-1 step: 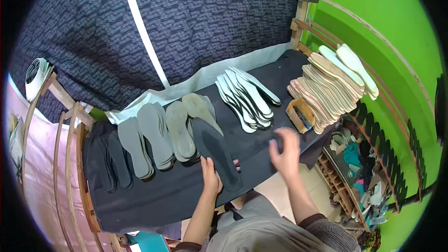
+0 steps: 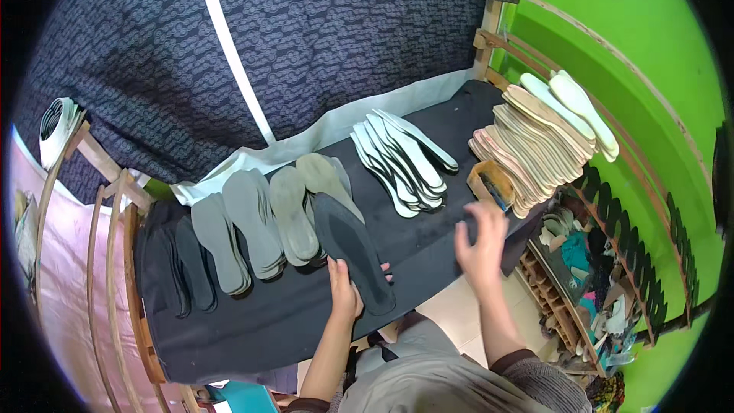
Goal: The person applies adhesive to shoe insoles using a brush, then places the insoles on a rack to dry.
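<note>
A dark grey shoe insole [image 2: 353, 254] is gripped near its lower half by my left hand [image 2: 346, 288], thumb on the near face and fingertips showing past the far edge. It is tilted over the black-covered table. My right hand [image 2: 483, 243] hovers at the table's right front edge, fingers curved and apart, with nothing visible in it. Just beyond its fingertips stands a small open cardboard box [image 2: 482, 187] holding slim items, one of them blue, too small to name. Left of the held insole lie piles of grey insoles [image 2: 252, 218] and olive-grey insoles [image 2: 294, 210].
White insoles [image 2: 397, 160] lie fanned at the table's middle back. A tall pile of beige insoles [image 2: 527, 153] fills the right end, with white ones on top. Black insoles [image 2: 195, 268] lie far left. Wooden racks [image 2: 115, 260] flank the table; a crate [image 2: 544, 298] of scraps stands below right.
My right hand has moved slightly right and away from me, closer to the cardboard box. My left hand and the dark insole have barely moved.
</note>
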Tool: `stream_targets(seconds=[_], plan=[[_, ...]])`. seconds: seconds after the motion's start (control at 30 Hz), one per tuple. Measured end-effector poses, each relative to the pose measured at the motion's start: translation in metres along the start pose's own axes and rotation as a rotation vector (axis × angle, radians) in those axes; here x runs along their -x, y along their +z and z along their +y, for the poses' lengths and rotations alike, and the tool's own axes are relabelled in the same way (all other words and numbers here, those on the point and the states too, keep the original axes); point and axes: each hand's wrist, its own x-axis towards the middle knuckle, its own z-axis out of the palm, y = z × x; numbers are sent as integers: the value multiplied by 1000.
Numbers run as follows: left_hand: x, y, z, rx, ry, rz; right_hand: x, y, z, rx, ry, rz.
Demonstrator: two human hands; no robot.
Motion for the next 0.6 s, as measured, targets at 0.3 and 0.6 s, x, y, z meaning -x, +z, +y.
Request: stream_targets(seconds=[0.3, 0.6], plan=[[-6, -7, -13, 78, -100, -157, -2, 2, 115, -109, 401, -174], [-4, -16, -13, 112, -145, -170, -13, 1, 121, -6, 151, 71]])
